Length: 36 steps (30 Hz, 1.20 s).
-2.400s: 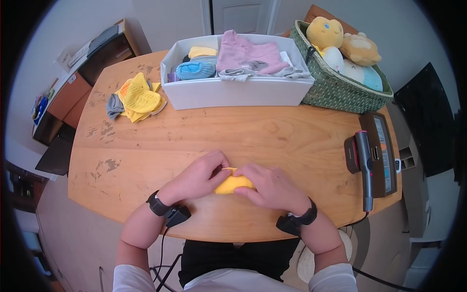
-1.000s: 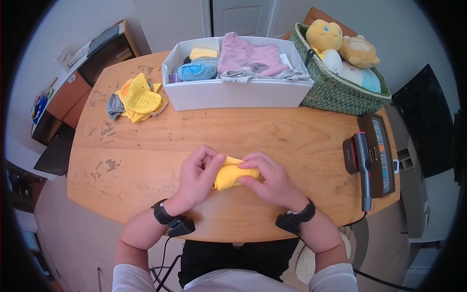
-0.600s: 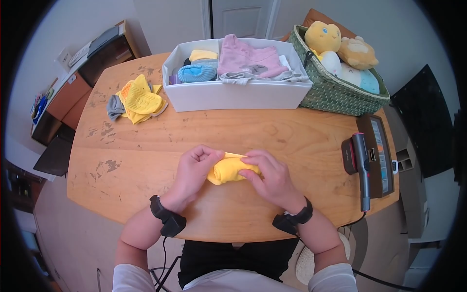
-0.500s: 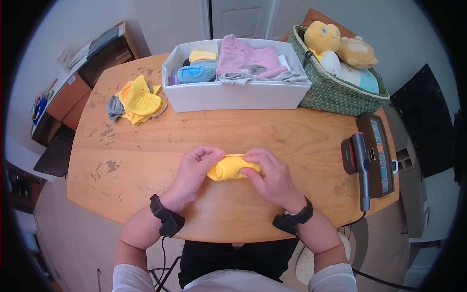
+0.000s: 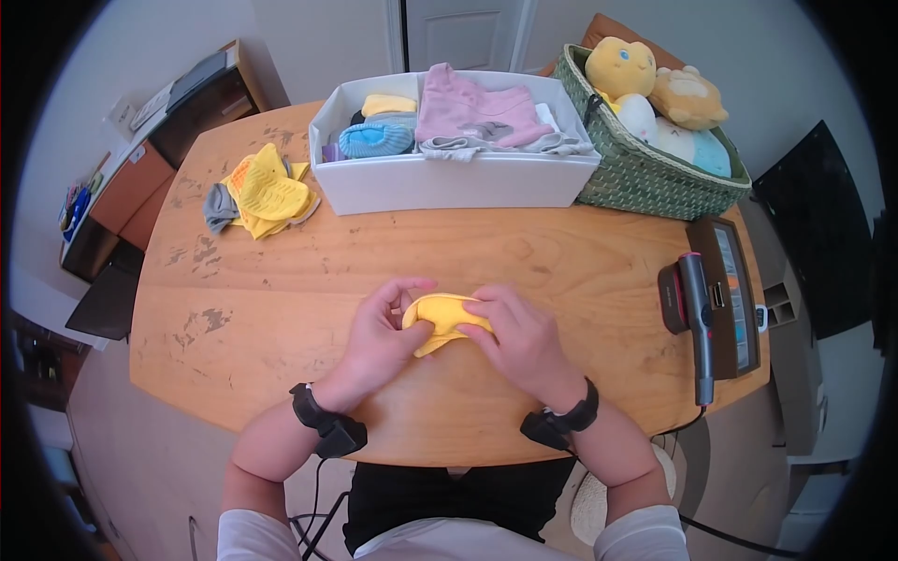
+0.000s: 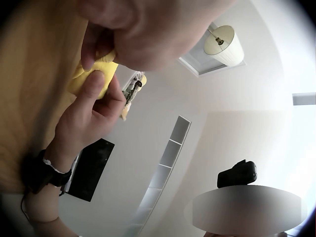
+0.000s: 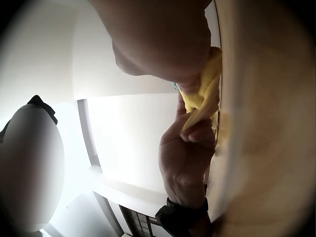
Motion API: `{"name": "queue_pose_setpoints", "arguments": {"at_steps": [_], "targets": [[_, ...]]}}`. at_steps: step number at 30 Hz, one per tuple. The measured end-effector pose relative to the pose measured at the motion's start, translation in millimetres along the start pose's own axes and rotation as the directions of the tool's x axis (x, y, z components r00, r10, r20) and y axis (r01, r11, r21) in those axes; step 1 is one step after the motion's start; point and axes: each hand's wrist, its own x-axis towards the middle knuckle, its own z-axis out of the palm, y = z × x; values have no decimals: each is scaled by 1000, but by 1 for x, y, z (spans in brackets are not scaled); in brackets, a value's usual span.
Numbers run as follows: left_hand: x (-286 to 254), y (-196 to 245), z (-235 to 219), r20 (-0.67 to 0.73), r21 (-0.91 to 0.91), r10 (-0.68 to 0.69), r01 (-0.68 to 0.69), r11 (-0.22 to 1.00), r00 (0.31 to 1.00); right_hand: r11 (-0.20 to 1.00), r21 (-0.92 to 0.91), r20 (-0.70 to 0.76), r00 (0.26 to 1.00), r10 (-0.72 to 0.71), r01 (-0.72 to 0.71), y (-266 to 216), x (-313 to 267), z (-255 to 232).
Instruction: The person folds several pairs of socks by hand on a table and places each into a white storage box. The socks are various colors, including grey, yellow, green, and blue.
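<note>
Now, yellow cloth [image 5: 443,314]: bunched between both hands, inward from the near edge of the table [image 5: 561,252]; whether it touches the tabletop is unclear.
Left hand [image 5: 376,337]: thumb pressed into the fold, fingers curled against the cloth, probably to spread its opening.
Right hand [image 5: 520,342]: pinches the opposite end between thumb and fingers, likely to steady the soft bundle.
Clothes pile [image 5: 269,194]: loose, yellow and grey, towards the far left corner, seemingly within reach yet out of the way.
White box [image 5: 454,184]: along the far edge, open upward, perhaps so its clothes [image 5: 482,107] are easy to see.
Green basket [image 5: 659,182]: far right corner, holding soft toys [image 5: 622,70].
Hair styler [image 5: 699,323]: near the right edge, beside a dark stand [image 5: 671,297].
Writing: marks on the stand, too small to read; no legible brand.
</note>
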Motion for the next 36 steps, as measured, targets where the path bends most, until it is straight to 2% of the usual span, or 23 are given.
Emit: {"name": "queue_pose_setpoints", "arguments": {"at_steps": [1,2,5,6,7,8,9,10,11,12,14,15,17,18,20,21,22,23,25,30,32,34,36], "targets": [[-1,0,2,-46,67,-5,8,998,999,996,-66,10,998,-61,61,-2,1,-1],[-2,0,3,-93,133,-7,19,991,996,996,-66,9,998,-61,62,-2,-1,0],[-4,3,6,-85,233,48,-27,972,995,996,-57,12,998,-68,69,-1,-3,3],[-4,1,5,-85,232,50,-29,972,995,999,-23,-8,1000,-30,29,-1,-3,1],[-3,-4,2,-29,145,115,-110,983,993,1000,12,-27,1000,11,-11,0,-3,-1],[-2,-6,-1,20,53,183,-184,981,983,1000,12,-28,1000,12,-11,2,-2,-3],[-2,-4,-4,21,54,182,-182,982,983,999,42,-8,1000,-18,19,5,-1,-4],[-2,0,-6,58,370,269,-271,889,961,996,72,10,999,-48,47,6,0,-5],[0,3,-7,120,641,338,-333,692,933,996,74,10,999,-48,47,5,-2,-4],[3,3,-9,119,642,338,-332,691,934,990,128,30,998,-55,51,3,-4,-1],[7,0,-12,297,618,341,-452,643,892,981,188,53,996,-67,56,1,-6,3],[6,0,-12,295,618,341,-450,644,893,967,253,42,999,-16,4,1,-6,3],[5,2,-10,331,417,124,-263,870,936,948,315,34,999,39,-48,1,-7,3],[4,3,-8,331,417,124,-263,870,935,932,350,51,995,83,-95,0,-6,2],[2,4,-6,284,299,28,-116,947,958,912,385,68,990,127,-143,-2,-2,-2],[2,5,-6,285,300,27,-116,947,958,862,442,144,968,206,-249,-2,0,-6],[3,6,-6,264,219,-19,-40,975,964,799,486,224,935,276,-353,-1,1,-9],[4,7,-6,247,134,-68,36,990,967,800,485,223,934,278,-354,5,-2,-7],[5,9,-7,253,92,-83,62,994,964,523,712,337,882,331,-468,20,-8,2],[6,11,-7,296,-8,-151,160,987,943,443,713,452,839,303,-544,19,-4,-10],[6,9,-9,343,-129,-186,242,962,921,407,724,475,830,291,-557,13,1,-17],[6,8,-11,361,-167,-205,280,945,910,244,721,576,757,309,-648,9,4,-22],[5,6,-11,379,-206,-221,314,927,899,228,718,590,749,302,-658,15,1,-18]]}}
